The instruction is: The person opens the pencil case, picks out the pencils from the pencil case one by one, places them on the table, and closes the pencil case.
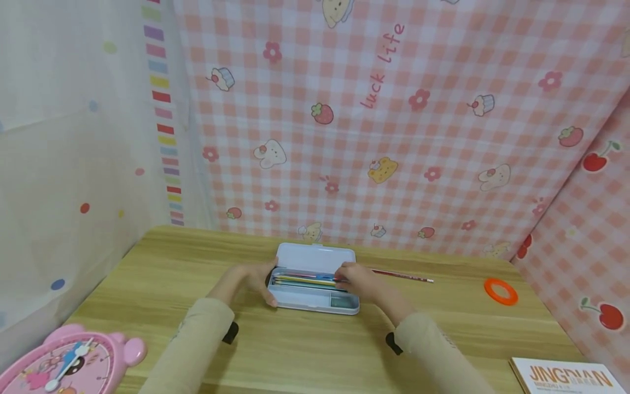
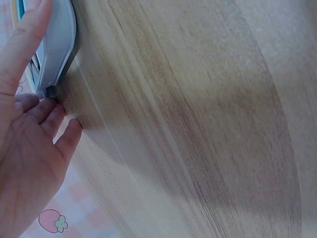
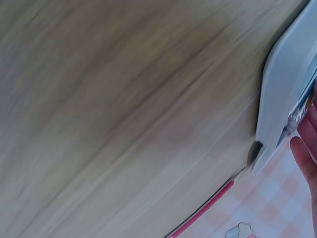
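A white pencil case [image 1: 302, 299] lies on the table with its lid [image 1: 315, 256] raised at the back. Several pencils [image 1: 302, 280] lie lengthwise inside, and something green [image 1: 342, 302] sits in the small front right compartment. My left hand [image 1: 258, 280] holds the case's left end, thumb at the front corner and fingers at the back; the left wrist view shows the thumb over the rim. Curled over the right ends of the pencils, my right hand [image 1: 353, 278] has its fingertips down inside the case, hiding those ends. In the right wrist view its fingers [image 3: 304, 148] show at the edge.
Behind the right hand a red pencil [image 1: 403, 275] lies on the table, pointing toward the case. An orange ring [image 1: 501, 291] lies farther right. A pink clock [image 1: 74, 364] stands front left, a white book [image 1: 566, 377] front right. Patterned cloth [image 1: 344, 137] hangs along the back.
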`<state>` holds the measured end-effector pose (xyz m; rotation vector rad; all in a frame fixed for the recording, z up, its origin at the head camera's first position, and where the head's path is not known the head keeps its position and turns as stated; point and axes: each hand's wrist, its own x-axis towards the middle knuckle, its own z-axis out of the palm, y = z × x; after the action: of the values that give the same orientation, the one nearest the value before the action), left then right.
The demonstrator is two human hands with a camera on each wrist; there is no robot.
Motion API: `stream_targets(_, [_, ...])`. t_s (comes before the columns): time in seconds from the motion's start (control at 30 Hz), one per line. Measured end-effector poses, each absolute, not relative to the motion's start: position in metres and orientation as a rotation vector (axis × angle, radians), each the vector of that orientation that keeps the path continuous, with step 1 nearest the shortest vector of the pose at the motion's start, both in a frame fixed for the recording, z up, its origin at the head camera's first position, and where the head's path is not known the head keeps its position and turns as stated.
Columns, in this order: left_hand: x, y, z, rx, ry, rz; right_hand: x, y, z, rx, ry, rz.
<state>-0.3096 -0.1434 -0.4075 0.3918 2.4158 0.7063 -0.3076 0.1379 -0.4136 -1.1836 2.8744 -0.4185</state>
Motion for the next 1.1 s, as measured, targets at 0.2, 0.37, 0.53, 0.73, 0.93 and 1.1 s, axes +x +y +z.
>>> stream_targets(0.2, [-0.308,-0.142,-0.408,0.375,2.401,0.717,-0.307,0.131,-0.415,-1.136,2.858,-0.394])
stream_targets(0.37, [-0.308,-0.142,-0.408,0.356,2.392,0.730,-0.304,0.128,-0.414,-1.204,2.900,-0.258])
stream_targets(0.53, [-0.309,-0.144,-0.409,0.359,2.389,0.751,-0.302,0.121,-0.412,-1.334,2.987,-0.005])
stream_targets(0.73, [-0.311,-0.144,-0.409,0.396,2.391,0.729,-0.301,0.119,-0.414,-1.365,3.048,0.223])
stream_targets(0.93, [-0.311,-0.143,-0.409,0.407,2.395,0.728,-0.301,0.129,-0.409,-1.343,3.064,0.165])
stream_targets(1.1, [-0.310,-0.145,-0.408,0.384,2.397,0.732,-0.302,0.146,-0.402,-1.333,3.084,0.185])
